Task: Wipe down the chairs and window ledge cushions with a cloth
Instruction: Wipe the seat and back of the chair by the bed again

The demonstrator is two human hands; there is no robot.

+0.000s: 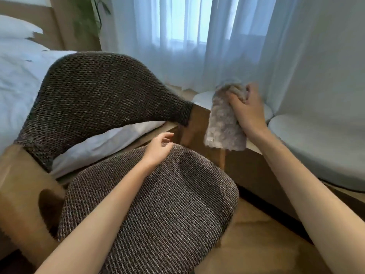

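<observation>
A wooden floor [256, 234] lies under a chair [158, 204] with a woven brown seat. The seat spreads below the left grip [159, 148] and the back [102, 91] curves up to that grip's left, with a white bed [17, 80] beyond. A sheer curtain [197, 46] hangs just behind the right grip [246, 109], and pale ledge cushions [316, 147] sit beneath it and to its right. The right grip clutches the cloth [225, 129], fluffy and grey-beige, bunched at the top, which hangs below it. The left grip is loosely curled and holds nothing.

Coarse woven chair seat [158, 204], fluffy cloth [223, 123]
</observation>
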